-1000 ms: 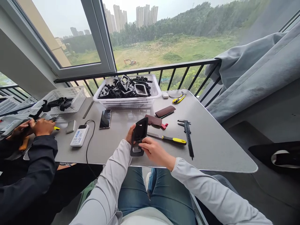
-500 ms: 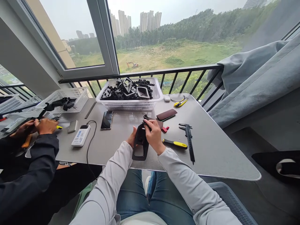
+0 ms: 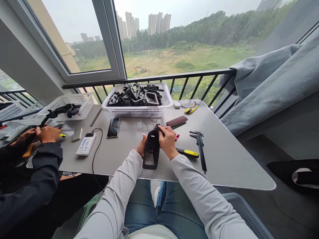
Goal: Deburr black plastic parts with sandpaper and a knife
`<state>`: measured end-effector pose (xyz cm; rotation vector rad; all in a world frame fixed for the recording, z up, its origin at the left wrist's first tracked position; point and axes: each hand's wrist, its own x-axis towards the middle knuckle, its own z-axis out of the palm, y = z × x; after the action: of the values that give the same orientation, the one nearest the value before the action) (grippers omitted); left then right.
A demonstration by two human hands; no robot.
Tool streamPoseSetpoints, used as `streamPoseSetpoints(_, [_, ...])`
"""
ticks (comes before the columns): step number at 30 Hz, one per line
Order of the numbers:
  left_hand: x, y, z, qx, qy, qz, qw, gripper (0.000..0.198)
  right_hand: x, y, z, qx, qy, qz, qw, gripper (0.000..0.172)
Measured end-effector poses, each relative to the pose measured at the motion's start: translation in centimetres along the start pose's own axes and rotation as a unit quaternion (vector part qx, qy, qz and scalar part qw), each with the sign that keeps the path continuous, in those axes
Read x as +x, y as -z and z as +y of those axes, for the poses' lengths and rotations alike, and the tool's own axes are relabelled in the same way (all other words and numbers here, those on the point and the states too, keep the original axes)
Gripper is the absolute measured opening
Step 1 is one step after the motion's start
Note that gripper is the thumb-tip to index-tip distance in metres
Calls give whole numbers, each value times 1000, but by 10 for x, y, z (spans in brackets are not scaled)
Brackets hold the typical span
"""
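A black plastic frame part (image 3: 152,149) with a large rectangular opening is held over the front of the table. My left hand (image 3: 142,145) grips its left side; the thumb shows and the other fingers are hidden behind the part. My right hand (image 3: 168,141) is closed on the upper right edge, fingers bent at the top corner. Whether a small piece sits under those fingertips, I cannot make out. Just right of my right hand lie a yellow-and-black handled tool (image 3: 190,153), partly covered by the hand, and a small red object (image 3: 176,137).
A black caliper (image 3: 200,149), brown strip (image 3: 176,122) and yellow cutter (image 3: 191,109) lie to the right. Behind stands a white basket (image 3: 137,112) of black parts. Leftward are a phone (image 3: 113,127), a cabled power bank (image 3: 86,144) and a co-worker's hands (image 3: 48,134).
The black part has turned more upright and shifted slightly right. My right hand has moved right and slid from the part's top to its upper right edge, now covering part of the yellow-handled tool.
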<state>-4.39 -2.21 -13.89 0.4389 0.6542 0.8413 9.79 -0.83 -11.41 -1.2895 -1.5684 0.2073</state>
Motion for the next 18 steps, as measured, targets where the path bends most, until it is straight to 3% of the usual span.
streamPoseSetpoints(4, [0, -3, -1, -6, -17, 12, 1000, 80, -10, -5, -13, 31, 9, -25, 999, 30])
streamPoseSetpoints(11, [-6, -20, 4, -75, -44, 29, 996, 72, -29, -8, -32, 120, 76, -123, 982, 30])
streamPoseSetpoints(18, [-9, -21, 10, -87, -25, 36, 995, 57, -50, 9, -33, 102, 168, -227, 954, 30])
